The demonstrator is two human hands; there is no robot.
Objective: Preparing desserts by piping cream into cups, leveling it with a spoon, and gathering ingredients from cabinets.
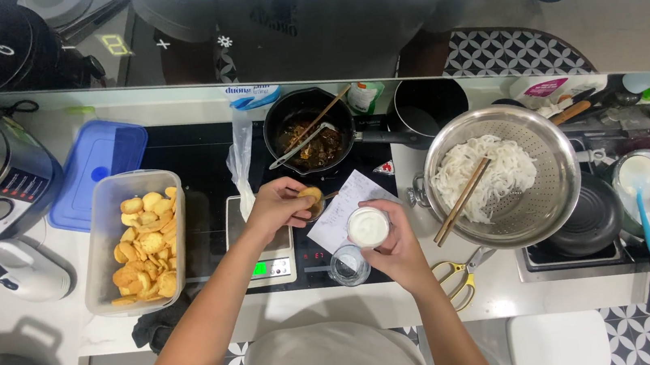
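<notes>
left of the scale (265, 250): tub of biscuits (135, 237). behind it: pan (309, 131). right: colander (499, 175) holding noodles (480, 169), chopsticks (462, 201) inside.

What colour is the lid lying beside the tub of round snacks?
Blue; the lid shows best in the head view, left of the tub.

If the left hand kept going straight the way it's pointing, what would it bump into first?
Probably the sheet of paper just past the left hand, which holds a small round snack. Height is hard to judge, so it might pass above it.
</notes>
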